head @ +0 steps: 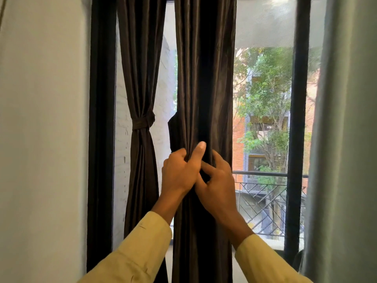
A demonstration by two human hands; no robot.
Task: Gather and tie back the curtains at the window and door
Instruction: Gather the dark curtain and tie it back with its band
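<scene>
Left hand [179,172] and right hand [219,184], touching, both clutch the gathered dark curtain [204,78].

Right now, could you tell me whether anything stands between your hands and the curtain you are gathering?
Nothing visible does. The left hand and the right hand grip the folds of the middle curtain directly, with no object between them and the fabric. The tied curtain hangs apart to its left.

This is a home, on an upper floor: dark curtains [204,78] hang at a balcony door, with a railing [269,174] and trees [265,94] outside.
</scene>
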